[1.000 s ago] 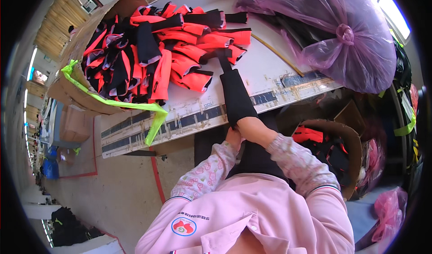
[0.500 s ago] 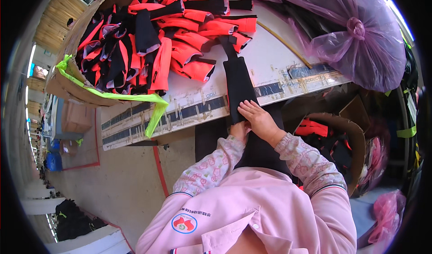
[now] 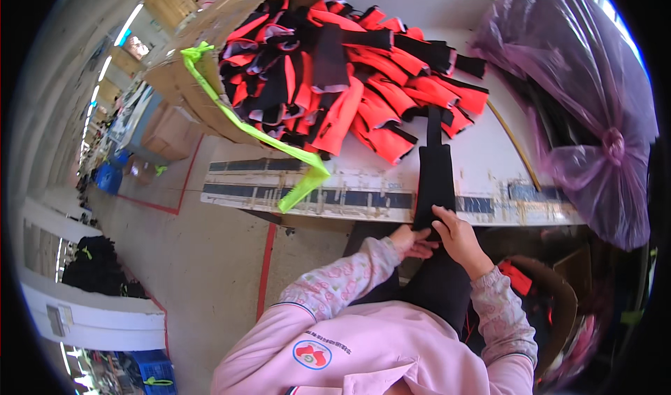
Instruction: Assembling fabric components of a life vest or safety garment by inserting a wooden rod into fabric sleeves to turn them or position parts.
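A long black fabric piece, narrower at its far end, lies across the table's front edge with its near end toward me. A thin orange line shows along its left side. My left hand is at that near end, its fingers closed on the fabric and partly hidden beneath it. From the right, my right hand rests on the same end, fingers extended and slightly apart over the cloth. Beyond the black piece spreads a heap of orange-and-black fabric pieces, spilling from a cardboard box on its side.
A neon-yellow strip hangs from the box over the white table. A thin yellowish stick lies to the right, near a knotted purple plastic bag. Below the table at right stands an open carton with more pieces.
My view has shifted, so the table appears lower and farther right. My right hand has drawn back toward the fabric's near end, and more left-hand fingers show.
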The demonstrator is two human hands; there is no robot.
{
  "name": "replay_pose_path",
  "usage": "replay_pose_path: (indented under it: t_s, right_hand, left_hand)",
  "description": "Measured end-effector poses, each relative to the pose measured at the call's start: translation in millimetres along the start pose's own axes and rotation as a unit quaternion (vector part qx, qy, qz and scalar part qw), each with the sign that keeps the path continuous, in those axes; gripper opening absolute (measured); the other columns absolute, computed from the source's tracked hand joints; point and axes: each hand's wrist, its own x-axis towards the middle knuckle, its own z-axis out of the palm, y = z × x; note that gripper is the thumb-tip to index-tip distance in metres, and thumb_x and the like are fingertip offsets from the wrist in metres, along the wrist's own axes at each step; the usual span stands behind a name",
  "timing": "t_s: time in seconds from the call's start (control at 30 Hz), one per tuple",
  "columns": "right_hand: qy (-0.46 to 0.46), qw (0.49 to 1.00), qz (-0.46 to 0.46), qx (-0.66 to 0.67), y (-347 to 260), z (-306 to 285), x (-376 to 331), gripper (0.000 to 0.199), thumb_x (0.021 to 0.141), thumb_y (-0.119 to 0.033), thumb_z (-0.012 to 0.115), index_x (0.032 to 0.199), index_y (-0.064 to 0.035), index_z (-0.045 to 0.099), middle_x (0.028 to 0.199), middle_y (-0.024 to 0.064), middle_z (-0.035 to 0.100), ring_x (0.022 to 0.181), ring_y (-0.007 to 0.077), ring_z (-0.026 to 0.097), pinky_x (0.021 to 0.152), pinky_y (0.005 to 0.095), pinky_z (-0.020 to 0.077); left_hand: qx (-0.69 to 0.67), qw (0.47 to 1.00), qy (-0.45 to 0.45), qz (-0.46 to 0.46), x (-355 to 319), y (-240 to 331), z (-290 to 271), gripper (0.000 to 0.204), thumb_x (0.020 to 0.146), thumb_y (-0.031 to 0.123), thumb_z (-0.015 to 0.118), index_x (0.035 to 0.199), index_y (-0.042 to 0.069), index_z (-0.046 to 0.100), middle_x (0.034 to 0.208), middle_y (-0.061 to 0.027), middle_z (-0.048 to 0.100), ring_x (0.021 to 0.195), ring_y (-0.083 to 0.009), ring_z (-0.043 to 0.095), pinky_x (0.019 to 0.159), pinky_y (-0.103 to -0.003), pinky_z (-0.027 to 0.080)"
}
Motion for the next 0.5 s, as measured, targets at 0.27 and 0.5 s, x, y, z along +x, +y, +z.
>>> replay_pose_path:
  t_s: [0.27,0.5]
  right_hand:
    - [0.101,0.929,-0.087,-0.345,21.3,18.9,102.2,0.075,0.084,-0.048,0.048,0.137,-0.0001,0.026,0.143,0.0157,0.025,0.134,0.0289,0.021,0.107,0.0473,0.0158]
    - [0.111,0.933,-0.070,-0.335,27.5,14.0,101.3,0.076,0.083,-0.043,0.054,0.138,-0.0023,0.023,0.143,0.0178,0.023,0.133,0.0322,0.021,0.106,0.0477,0.0186]
  left_hand:
    - [-0.013,0.997,0.067,0.027,19.0,-27.0,-0.2,0.025,0.088,0.020,0.056,0.107,0.006,0.048,0.084,-0.0180,0.065,0.046,-0.0208,0.058,0.051,-0.033,0.052]
    - [-0.003,0.997,0.066,0.027,12.6,-27.6,-1.2,0.026,0.088,0.021,0.055,0.106,0.003,0.049,0.083,-0.0190,0.064,0.046,-0.0185,0.057,0.049,-0.031,0.051]
